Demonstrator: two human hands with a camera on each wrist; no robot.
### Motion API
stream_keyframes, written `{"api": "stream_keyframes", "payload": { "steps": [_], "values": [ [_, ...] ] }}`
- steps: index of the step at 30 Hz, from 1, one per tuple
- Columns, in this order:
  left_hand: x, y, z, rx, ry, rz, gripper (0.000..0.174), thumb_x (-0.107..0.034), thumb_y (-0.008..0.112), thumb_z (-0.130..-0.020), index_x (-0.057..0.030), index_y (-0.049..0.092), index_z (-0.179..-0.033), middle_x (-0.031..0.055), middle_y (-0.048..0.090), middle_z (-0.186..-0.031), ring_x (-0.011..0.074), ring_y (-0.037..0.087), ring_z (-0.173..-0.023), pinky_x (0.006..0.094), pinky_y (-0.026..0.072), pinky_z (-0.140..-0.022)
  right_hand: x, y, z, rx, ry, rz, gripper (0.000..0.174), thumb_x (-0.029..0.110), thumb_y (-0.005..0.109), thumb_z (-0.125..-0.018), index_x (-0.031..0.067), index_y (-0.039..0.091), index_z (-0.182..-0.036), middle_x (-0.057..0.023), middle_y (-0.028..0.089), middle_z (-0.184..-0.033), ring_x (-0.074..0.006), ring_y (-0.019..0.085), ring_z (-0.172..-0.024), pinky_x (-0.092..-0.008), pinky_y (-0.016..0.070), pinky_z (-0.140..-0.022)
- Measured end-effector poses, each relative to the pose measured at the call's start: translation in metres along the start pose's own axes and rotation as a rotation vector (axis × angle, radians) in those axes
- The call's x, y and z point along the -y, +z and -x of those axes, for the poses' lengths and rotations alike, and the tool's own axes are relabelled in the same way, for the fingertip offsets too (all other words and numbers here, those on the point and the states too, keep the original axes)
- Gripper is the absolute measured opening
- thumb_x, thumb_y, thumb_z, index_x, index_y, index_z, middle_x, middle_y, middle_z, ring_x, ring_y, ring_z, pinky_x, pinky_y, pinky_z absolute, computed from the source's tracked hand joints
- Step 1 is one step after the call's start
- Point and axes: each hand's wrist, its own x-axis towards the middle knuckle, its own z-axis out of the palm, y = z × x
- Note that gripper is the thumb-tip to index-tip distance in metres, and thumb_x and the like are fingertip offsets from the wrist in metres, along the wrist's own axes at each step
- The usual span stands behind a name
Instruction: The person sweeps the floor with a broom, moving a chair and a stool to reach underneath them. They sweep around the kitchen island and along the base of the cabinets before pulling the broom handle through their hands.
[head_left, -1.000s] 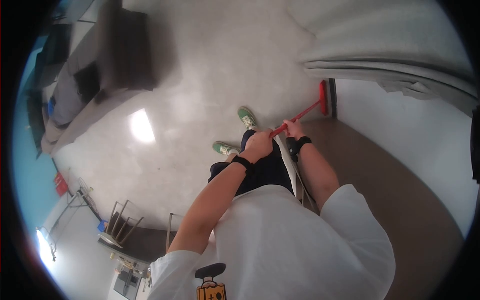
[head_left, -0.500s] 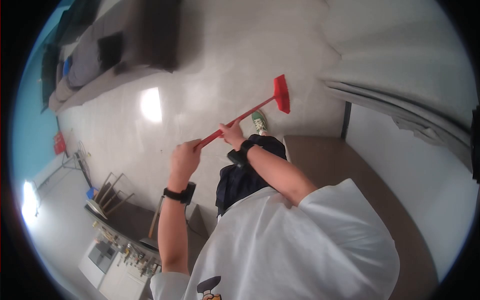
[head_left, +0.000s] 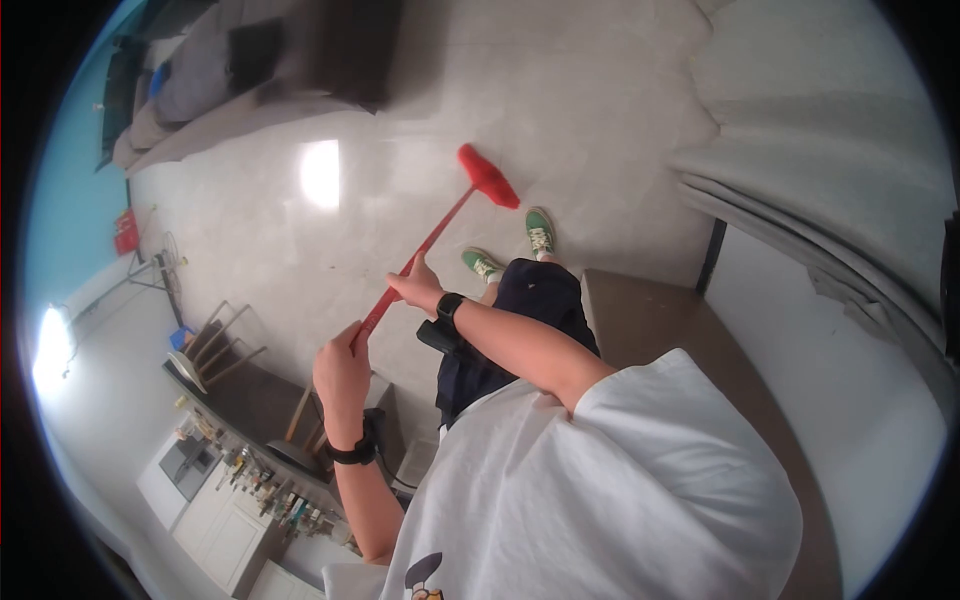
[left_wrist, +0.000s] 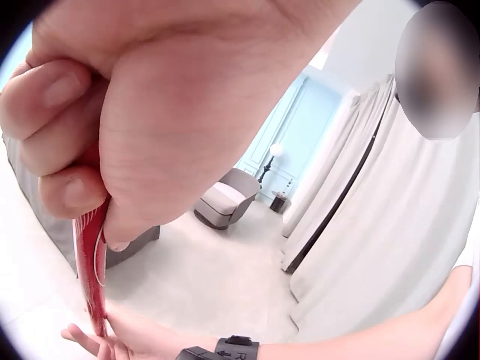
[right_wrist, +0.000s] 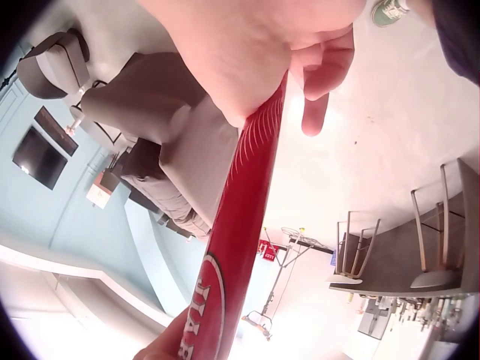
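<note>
A red broom [head_left: 430, 240] slants across the head view, its red bristled head [head_left: 488, 178] over the pale floor just beyond the green shoes. My left hand [head_left: 342, 385] grips the top end of the handle, with the fingers curled round it in the left wrist view. Lower on the same handle, my right hand [head_left: 418, 287] holds the shaft. In the right wrist view the handle [right_wrist: 244, 202] runs out from under the right hand's thumb, and one finger hangs off to the side. Both wrists carry black straps.
A brown low platform [head_left: 650, 320] stands at my right, beside a white wall and a long grey curtain [head_left: 810, 230]. Far left is a grey sofa [head_left: 210, 90]. Stools [head_left: 215, 350] and a dark counter [head_left: 250, 400] stand at the lower left.
The broom head has swept left from beside the curtain's end to in front of the shoes. Both hands have moved left with the handle, the left hand farther out from the body.
</note>
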Motion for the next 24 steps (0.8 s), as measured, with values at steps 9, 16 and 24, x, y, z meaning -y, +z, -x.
{"api": "stream_keyframes", "payload": {
  "steps": [9,16,24],
  "values": [
    [0.014,-0.009,0.032,-0.078,0.02,0.038,0.024,-0.025,0.061,-0.094,-0.01,0.073,-0.108,0.021,0.067,-0.079,0.0394,0.066,-0.073,0.0455,0.0517,-0.064,0.005,0.02,0.005,0.182,-0.029,-0.189,0.062,0.02,0.069,-0.084,0.0016,0.032,-0.13,-0.0107,0.063,-0.092,-0.0154,0.065,-0.064,-0.0257,0.0471,-0.045],
    [0.006,0.017,0.008,-0.037,0.271,0.338,0.021,-0.02,0.065,-0.092,-0.0085,0.074,-0.106,0.0207,0.066,-0.075,0.0387,0.065,-0.068,0.0424,0.051,-0.06,0.009,-0.077,0.025,-0.03,-0.081,-0.033,0.05,0.029,0.072,-0.086,0.0085,0.036,-0.113,0.0001,0.046,-0.073,-0.0074,0.039,-0.047,-0.0257,0.0331,-0.039],
    [-0.06,0.107,-0.066,0.118,0.576,0.488,0.023,-0.027,0.056,-0.095,-0.0106,0.072,-0.097,0.019,0.069,-0.077,0.0398,0.068,-0.073,0.0508,0.054,-0.065,-0.007,-0.212,-0.002,-0.497,-0.037,-0.026,0.057,0.024,0.066,-0.085,0.0047,0.032,-0.126,-0.0018,0.049,-0.063,-0.0118,0.045,-0.043,-0.0276,0.0371,-0.036]
  ]
}}
